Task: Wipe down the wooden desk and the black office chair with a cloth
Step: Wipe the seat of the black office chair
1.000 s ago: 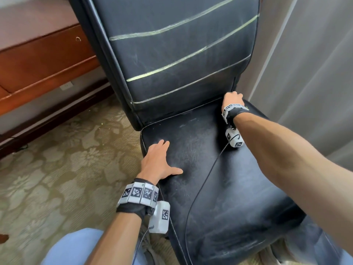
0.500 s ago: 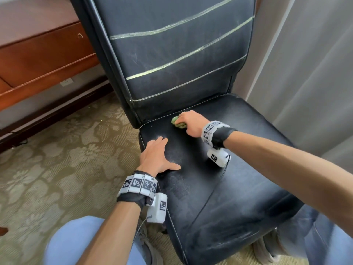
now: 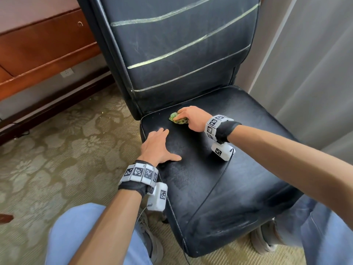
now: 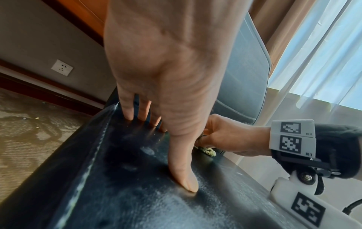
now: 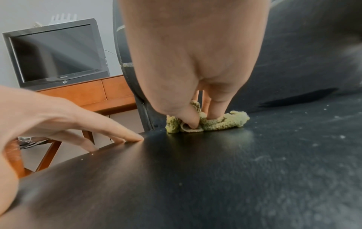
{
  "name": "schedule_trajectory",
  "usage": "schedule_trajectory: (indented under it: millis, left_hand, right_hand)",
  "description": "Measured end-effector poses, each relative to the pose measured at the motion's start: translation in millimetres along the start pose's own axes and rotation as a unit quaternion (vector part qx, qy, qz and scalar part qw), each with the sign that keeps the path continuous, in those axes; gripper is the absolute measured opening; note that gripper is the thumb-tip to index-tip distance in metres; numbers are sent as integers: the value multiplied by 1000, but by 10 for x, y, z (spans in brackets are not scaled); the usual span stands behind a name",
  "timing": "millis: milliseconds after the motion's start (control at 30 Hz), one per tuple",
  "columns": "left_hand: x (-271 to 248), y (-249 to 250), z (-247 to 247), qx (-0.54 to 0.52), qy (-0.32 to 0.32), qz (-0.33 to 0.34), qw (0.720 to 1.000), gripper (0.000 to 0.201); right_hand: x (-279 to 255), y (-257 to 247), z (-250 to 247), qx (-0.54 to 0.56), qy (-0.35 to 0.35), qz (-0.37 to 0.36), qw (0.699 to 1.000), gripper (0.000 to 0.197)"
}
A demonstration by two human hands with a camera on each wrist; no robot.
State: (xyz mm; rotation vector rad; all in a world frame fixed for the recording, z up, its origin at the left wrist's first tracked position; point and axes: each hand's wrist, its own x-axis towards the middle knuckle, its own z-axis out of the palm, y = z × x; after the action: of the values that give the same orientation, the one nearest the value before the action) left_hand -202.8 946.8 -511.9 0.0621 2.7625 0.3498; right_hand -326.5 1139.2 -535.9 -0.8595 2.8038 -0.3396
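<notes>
The black office chair (image 3: 219,169) fills the middle of the head view, its seat dusty and streaked. My right hand (image 3: 191,117) grips a bunched green cloth (image 3: 176,118) and presses it onto the seat's back left corner, just below the backrest (image 3: 181,44). In the right wrist view the thumb and fingers curl into the green cloth (image 5: 221,121) on the black seat (image 5: 215,178). My left hand (image 3: 156,148) lies flat on the seat's left edge, fingers straight and thumb spread. The wooden desk (image 3: 38,46) stands at the upper left.
Patterned carpet (image 3: 47,153) covers the floor to the left. Grey curtains (image 3: 309,73) hang close on the right. A wall socket (image 3: 66,72) sits under the desk. In the right wrist view a dark monitor (image 5: 56,54) stands on the wooden desk (image 5: 109,94). My knees are at the bottom.
My right hand has swept the cloth from the seat's back right corner across to the back left corner. The left hand has stayed flat on the seat edge.
</notes>
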Motion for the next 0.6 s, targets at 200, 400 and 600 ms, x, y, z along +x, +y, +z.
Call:
schedule_trajectory:
  millis: [200, 400, 600]
  left_hand:
    - [-12, -19, 8, -2, 1, 2, 1000, 122]
    - [-43, -13, -7, -2, 5, 11, 1000, 120]
    - [-47, -16, -9, 0, 8, 17, 1000, 119]
  right_hand:
    - [28, 52, -64, -50, -12, -9, 999, 73]
    - [7, 807, -358, -9, 52, 172, 984, 52]
    - [-226, 1533, -633, -25, 75, 300, 951, 48]
